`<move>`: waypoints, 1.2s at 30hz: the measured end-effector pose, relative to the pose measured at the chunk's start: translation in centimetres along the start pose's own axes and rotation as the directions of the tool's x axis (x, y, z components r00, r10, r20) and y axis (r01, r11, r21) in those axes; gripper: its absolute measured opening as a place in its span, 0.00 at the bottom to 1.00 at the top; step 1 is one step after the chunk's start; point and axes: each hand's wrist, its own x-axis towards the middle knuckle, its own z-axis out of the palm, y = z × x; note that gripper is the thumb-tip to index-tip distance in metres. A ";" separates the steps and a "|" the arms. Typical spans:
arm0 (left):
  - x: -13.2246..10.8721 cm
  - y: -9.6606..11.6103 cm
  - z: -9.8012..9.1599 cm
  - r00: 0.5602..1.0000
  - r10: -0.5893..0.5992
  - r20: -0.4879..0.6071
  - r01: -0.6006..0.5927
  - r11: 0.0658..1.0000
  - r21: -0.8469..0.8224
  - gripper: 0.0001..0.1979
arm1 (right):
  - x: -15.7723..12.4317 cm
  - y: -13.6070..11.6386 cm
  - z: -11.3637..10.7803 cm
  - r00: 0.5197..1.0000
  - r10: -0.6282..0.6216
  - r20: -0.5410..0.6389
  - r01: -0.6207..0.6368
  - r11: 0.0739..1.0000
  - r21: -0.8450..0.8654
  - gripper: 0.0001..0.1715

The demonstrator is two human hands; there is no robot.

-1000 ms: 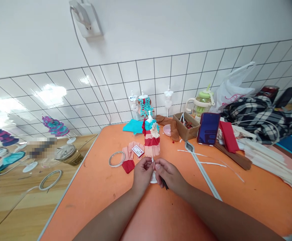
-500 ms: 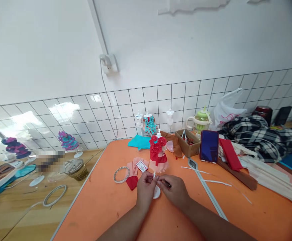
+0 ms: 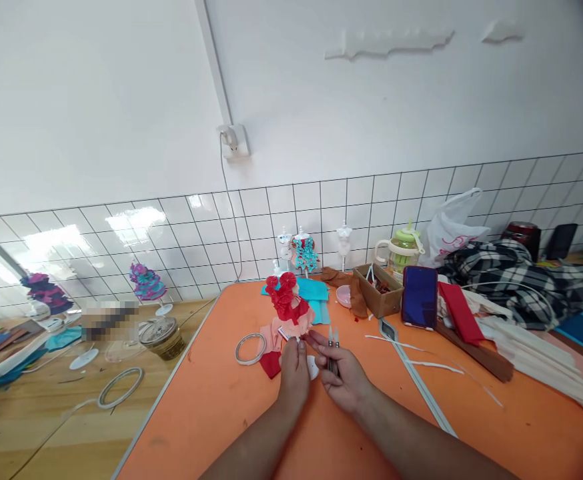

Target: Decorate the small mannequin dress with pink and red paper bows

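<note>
The left hand [image 3: 294, 375] is pinching the white stem of a mannequin in a red and peach dress [image 3: 291, 308], which is leaning left above the orange table [image 3: 196, 407], while the right hand [image 3: 344, 379] is curling its fingers around snips [image 3: 333, 365], blades pointing up. Beyond, a ring of tape [image 3: 241, 359] is lying to the left, and a bare mannequin [image 3: 344, 240] is standing before the tiled wall [image 3: 521, 180].

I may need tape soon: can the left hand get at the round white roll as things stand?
Probably yes, once free: the left hand seems to hold the miniature red-dressed mannequin, but only flat pink and red paper separates it from the round white roll.
</note>
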 end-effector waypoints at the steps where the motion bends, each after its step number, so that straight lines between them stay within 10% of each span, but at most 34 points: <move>1: 0.1 0.0 -0.1 1.000 0.010 0.022 -0.010 1.000 0.003 0.15 | 0.1 0.1 0.3 1.000 0.010 -0.001 -0.010 1.000 0.029 0.17; 10: 0.7 -0.2 -0.3 0.996 0.014 0.089 -0.014 1.000 -0.003 0.12 | 1.7 0.8 0.4 0.997 0.055 -0.060 -0.039 0.968 0.247 0.02; 36: 0.7 -0.8 -0.3 0.984 -0.077 0.163 0.105 0.979 -0.173 0.10 | 2.4 1.3 1.8 0.991 0.124 -0.056 -0.084 0.882 0.464 0.05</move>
